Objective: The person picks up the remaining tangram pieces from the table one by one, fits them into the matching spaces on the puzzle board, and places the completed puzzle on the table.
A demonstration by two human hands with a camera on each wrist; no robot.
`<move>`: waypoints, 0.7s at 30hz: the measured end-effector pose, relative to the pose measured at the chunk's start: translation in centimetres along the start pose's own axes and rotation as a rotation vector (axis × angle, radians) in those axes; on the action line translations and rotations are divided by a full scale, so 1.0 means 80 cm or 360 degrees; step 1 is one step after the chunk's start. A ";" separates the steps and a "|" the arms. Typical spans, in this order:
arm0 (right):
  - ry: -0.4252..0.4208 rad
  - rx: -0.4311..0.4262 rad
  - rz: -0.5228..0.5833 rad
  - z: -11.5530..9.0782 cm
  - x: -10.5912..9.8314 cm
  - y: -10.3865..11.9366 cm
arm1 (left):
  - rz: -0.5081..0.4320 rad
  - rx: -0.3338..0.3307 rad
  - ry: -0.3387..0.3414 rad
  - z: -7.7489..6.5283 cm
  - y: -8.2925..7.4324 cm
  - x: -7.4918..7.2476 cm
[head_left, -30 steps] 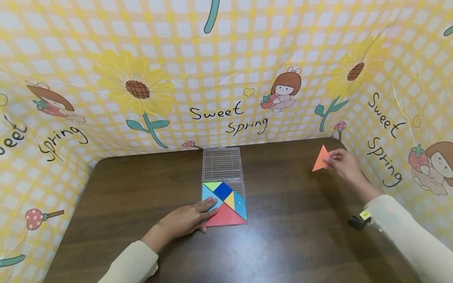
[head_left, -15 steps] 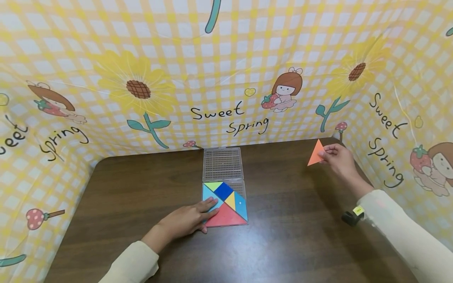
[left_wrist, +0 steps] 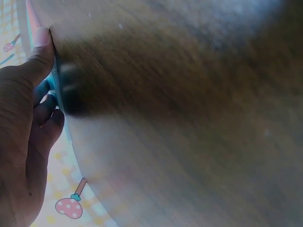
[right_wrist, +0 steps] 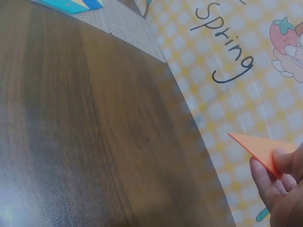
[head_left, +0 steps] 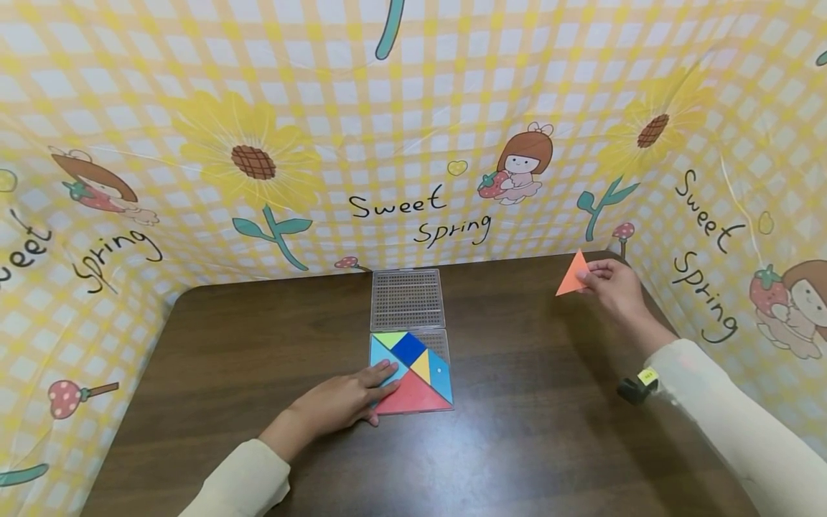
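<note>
My right hand (head_left: pixel 617 287) pinches an orange triangular tangram piece (head_left: pixel 571 276) between thumb and fingers, above the table's far right. In the right wrist view the thumb lies on the flat face of the triangle (right_wrist: pixel 260 149). My left hand (head_left: pixel 342 398) rests on the near left of a clear tangram case, with its fingers extended over a light blue piece (head_left: pixel 380 352). The left wrist view has the thumb at the case's edge. Also in the case are a red triangle (head_left: pixel 416 395), a dark blue square (head_left: pixel 409 350), and yellow, green and blue pieces. The case's upper right corner shows bare grid.
The case's open gridded lid (head_left: pixel 407 298) lies flat toward the back of the brown table (head_left: pixel 517 431). Yellow checked cloth (head_left: pixel 388 143) hangs around the back and sides. A small black device (head_left: pixel 636 390) sits at the right wrist.
My right hand has shifted slightly left and away from me, carrying the orange triangle. The left hand and the case have stayed in place.
</note>
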State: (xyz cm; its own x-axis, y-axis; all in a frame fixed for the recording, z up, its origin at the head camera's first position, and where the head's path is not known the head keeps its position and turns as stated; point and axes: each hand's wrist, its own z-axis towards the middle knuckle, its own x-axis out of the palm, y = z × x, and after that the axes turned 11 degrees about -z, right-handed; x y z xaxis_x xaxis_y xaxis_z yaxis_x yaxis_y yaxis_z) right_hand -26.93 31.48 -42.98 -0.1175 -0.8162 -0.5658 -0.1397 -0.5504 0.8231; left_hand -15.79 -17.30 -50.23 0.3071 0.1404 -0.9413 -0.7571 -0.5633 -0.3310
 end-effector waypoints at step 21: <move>0.0064 -0.0027 0.0122 0.006 0.028 0.020 | 0.0002 -0.0006 0.0010 0.000 -0.001 -0.001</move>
State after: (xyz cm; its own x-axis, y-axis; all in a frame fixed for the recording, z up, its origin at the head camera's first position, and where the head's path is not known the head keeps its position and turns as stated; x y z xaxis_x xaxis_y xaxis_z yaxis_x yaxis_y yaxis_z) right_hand -27.87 28.85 -42.93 -0.0872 -0.8622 -0.4990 -0.1151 -0.4888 0.8648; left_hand -15.79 -17.28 -50.14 0.3095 0.1345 -0.9413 -0.7554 -0.5664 -0.3293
